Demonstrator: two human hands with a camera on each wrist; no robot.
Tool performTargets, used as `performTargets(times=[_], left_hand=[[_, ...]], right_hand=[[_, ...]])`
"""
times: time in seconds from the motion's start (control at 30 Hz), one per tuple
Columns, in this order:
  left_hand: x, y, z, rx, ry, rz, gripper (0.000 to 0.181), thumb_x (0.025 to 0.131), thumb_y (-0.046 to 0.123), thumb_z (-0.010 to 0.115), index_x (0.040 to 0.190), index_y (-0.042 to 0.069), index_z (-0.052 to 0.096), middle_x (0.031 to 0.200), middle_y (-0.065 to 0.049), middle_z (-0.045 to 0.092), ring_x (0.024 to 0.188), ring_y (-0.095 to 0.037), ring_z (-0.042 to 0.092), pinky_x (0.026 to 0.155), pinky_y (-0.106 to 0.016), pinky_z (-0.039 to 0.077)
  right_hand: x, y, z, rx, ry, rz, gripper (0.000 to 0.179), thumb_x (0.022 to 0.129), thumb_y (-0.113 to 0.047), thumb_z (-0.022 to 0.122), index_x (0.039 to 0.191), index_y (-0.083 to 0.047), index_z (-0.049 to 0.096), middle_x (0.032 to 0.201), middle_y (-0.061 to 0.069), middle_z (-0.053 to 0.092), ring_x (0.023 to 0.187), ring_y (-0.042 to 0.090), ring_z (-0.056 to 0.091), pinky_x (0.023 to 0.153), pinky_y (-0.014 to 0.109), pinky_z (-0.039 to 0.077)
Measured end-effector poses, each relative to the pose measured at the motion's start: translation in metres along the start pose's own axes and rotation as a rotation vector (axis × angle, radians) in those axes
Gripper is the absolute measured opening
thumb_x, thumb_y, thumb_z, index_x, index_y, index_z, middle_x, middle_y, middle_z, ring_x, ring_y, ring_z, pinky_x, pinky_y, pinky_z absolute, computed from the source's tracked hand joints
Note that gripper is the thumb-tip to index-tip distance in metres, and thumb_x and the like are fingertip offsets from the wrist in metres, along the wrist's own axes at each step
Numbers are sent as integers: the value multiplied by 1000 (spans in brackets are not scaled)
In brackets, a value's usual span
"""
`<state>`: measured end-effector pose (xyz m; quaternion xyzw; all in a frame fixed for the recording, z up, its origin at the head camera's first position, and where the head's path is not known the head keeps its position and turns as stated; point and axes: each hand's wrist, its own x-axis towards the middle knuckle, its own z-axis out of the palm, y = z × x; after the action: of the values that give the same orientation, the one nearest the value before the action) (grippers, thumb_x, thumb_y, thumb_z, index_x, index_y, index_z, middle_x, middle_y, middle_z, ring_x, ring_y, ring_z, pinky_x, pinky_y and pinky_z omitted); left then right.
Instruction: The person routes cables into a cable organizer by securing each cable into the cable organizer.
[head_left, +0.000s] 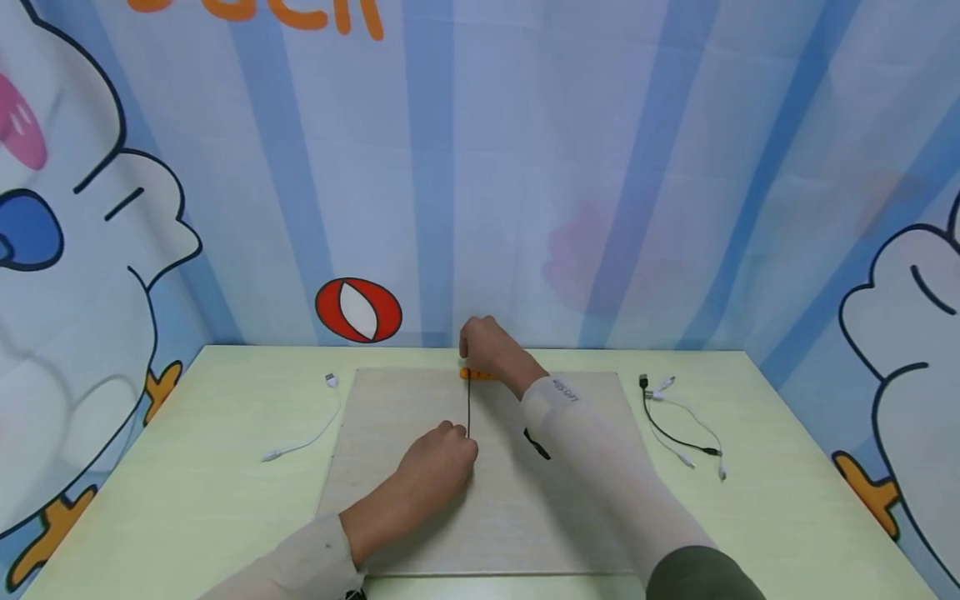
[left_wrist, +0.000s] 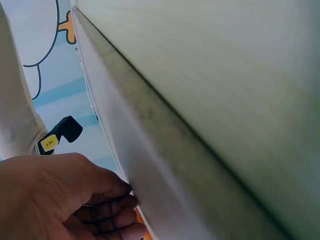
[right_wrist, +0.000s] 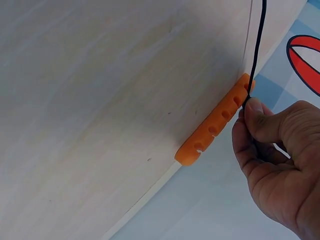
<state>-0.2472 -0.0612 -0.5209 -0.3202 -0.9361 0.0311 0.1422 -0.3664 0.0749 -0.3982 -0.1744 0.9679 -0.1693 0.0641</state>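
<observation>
A black cable [head_left: 468,404] runs taut toward the far edge of a pale board, between both hands. My right hand [head_left: 491,348] pinches it beside an orange cable holder [head_left: 486,375]. In the right wrist view the orange holder [right_wrist: 212,127] shows several notches, and the cable [right_wrist: 257,45] crosses it at the notch nearest one end; whether it is fully seated I cannot tell. Finger and thumb of the right hand [right_wrist: 275,145] grip the cable just past the holder. Nearer the front, my left hand [head_left: 438,458] pinches the cable, its fingers [left_wrist: 112,215] curled.
The pale board [head_left: 405,533] lies on a light yellow-green table [head_left: 247,400]. At left is a white USB cable [head_left: 318,433]; at right lie a black cable [head_left: 675,437] and white cables [head_left: 708,429]. A printed curtain [head_left: 510,167] stands behind the table.
</observation>
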Motion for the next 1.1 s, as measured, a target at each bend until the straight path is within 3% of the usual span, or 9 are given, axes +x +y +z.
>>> performTargets(times=[0.3,0.37,0.53,0.6,0.7,0.87,0.9,0.93,1.1], left_hand=[[-2,4,-8,-39,26,15,11,100,3,80,93,9,86,84,-7,75,76,-21,68,69,-31,63],[-4,8,-26,-42,28,17,12,99,2,81,91,9,85,84,-7,75,75,-21,67,69,-31,62],[-12,24,-89,-3,-6,18,11,98,2,83,89,8,85,83,-7,74,73,-20,66,68,-30,61],[-14,27,-98,8,-13,13,11,99,2,83,90,8,85,83,-8,74,74,-20,66,68,-30,61],[-13,25,-93,5,-17,7,11,98,2,83,89,9,85,83,-8,74,74,-21,66,68,-31,62],[-2,6,-26,6,6,19,12,96,7,84,87,15,84,81,-4,71,72,-19,62,64,-32,59],[-2,6,-27,10,-7,15,11,97,8,84,88,15,84,82,-5,72,72,-19,62,64,-32,59],[-2,4,-15,27,1,16,11,99,8,82,90,15,84,84,-5,72,74,-19,63,66,-33,60],[-13,20,-80,36,-66,-4,11,101,3,80,93,9,85,86,-9,75,77,-21,67,71,-34,63]], right_hand=[[31,19,15,-37,-24,-28,11,103,-3,74,99,-6,83,105,11,78,82,20,67,73,34,60],[21,12,6,-20,-38,-15,11,104,-3,74,103,-4,84,110,13,79,85,21,68,77,35,62],[3,2,-6,-9,-44,3,14,106,-1,73,109,-3,86,118,13,80,96,23,70,90,38,65],[2,1,-9,-5,-50,4,14,106,0,73,109,-4,86,120,13,80,101,24,72,95,39,65],[1,1,-12,6,-65,-3,15,105,0,72,108,-5,86,119,12,80,104,25,71,98,40,65],[7,7,-10,29,-71,-14,16,104,-1,73,102,-9,86,113,9,79,99,23,68,94,38,64],[6,7,-10,27,-69,-13,15,105,-2,73,102,-10,86,113,8,79,99,23,68,94,38,63],[6,6,-9,30,-66,-8,14,105,-2,74,102,-9,86,113,8,79,99,23,67,95,38,63],[1,-1,-8,37,-63,28,12,106,-3,75,104,-8,85,112,8,78,101,24,65,100,41,62]])
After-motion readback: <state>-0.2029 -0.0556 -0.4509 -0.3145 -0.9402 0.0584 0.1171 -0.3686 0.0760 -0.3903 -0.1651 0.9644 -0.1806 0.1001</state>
